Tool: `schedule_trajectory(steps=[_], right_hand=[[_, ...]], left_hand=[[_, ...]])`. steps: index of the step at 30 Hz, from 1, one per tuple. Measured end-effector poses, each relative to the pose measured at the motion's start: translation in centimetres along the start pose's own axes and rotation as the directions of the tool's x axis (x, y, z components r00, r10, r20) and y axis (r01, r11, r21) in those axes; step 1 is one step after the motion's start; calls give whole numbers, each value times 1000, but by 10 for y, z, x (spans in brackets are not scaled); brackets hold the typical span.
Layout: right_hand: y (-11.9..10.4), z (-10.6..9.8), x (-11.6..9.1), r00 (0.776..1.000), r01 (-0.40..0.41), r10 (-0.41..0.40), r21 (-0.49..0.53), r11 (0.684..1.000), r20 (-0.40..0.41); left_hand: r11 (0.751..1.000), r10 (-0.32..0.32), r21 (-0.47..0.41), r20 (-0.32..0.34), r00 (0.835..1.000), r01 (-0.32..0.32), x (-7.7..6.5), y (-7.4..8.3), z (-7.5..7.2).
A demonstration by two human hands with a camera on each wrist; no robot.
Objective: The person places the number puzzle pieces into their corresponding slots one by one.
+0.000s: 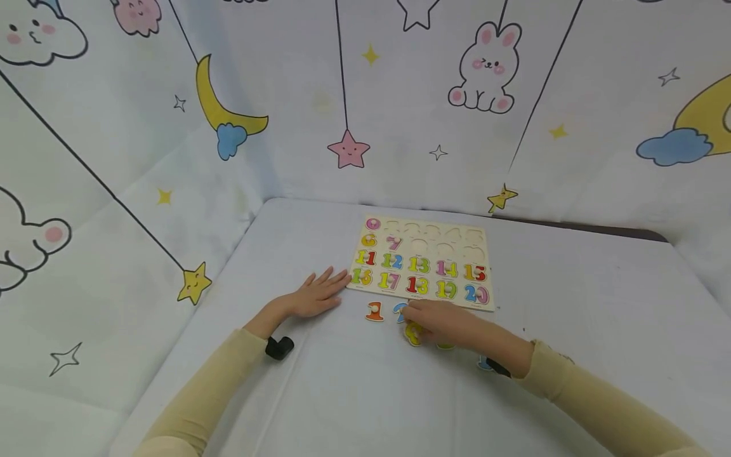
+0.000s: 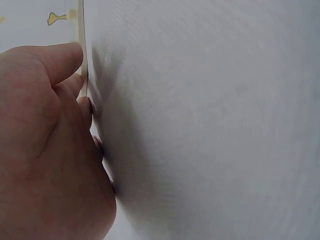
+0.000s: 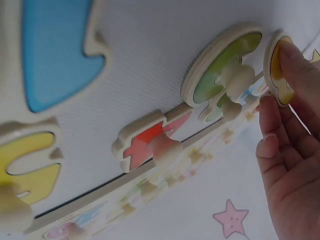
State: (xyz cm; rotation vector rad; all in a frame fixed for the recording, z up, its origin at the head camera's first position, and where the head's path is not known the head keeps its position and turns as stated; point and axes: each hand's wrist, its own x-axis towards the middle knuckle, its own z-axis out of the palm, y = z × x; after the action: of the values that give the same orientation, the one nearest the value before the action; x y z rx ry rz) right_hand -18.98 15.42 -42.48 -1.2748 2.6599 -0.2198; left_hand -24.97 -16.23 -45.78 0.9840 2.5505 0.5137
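Note:
My left hand (image 1: 315, 296) lies flat on the table with its fingers spread, fingertips right at the left edge of the wooden number board (image 1: 422, 298); it holds nothing. My right hand (image 1: 448, 320) is just in front of the board. Its thumb and fingers pinch a yellow number piece (image 3: 278, 72) by its edges, as the right wrist view shows. Beside that hand, in the head view, lie a blue 2 piece (image 1: 400, 310), partly covered by the fingertips, and an orange 1 piece (image 1: 374, 311). A red number piece (image 3: 142, 144) and a green one (image 3: 225, 67) are near it.
The board's two lower rows are filled, while several slots in its upper rows are bare. A blue number piece (image 1: 484, 363) lies under the right wrist. A black object (image 1: 280, 348) is at the left wrist. A patterned cloth (image 1: 388, 95) hangs behind the table.

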Motion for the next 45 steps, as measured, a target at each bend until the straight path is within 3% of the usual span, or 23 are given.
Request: schedule_trajectory(steps=[5, 14, 22, 25, 29, 33, 39, 45], right_hand=[[-4, -1, -9, 999, 9, -8, 11, 1000, -35], [-13, -7, -19, 1000, -21, 21, 68, 997, 11], [-6, -15, -16, 999, 2, 7, 190, 982, -47], [6, -22, -10, 992, -6, 40, 281, 960, -116], [33, -32, 4, 961, -4, 119, 417, 909, -250], [62, -41, 21, 909, -33, 245, 530, 848, -337], [97, -45, 41, 825, -137, 441, 631, 764, -355], [127, -38, 58, 784, -211, 534, 672, 710, -317]], left_hand=[[1000, 4, -4, -5, 1000, -4, -2, 1, -2], [1000, 3, -2, -11, 1000, -3, -2, -1, -2], [1000, 4, -10, -13, 1000, -4, -4, 0, -3], [1000, 1, -24, -16, 1000, -2, -5, 1, -3], [1000, 1, -21, -13, 1000, -1, -6, 2, -2], [1000, 2, -31, -11, 1000, -2, -7, 3, -2], [1000, 3, -23, -1, 1000, -3, -5, 3, 0], [1000, 2, -23, -9, 1000, -2, -4, 2, 0]])
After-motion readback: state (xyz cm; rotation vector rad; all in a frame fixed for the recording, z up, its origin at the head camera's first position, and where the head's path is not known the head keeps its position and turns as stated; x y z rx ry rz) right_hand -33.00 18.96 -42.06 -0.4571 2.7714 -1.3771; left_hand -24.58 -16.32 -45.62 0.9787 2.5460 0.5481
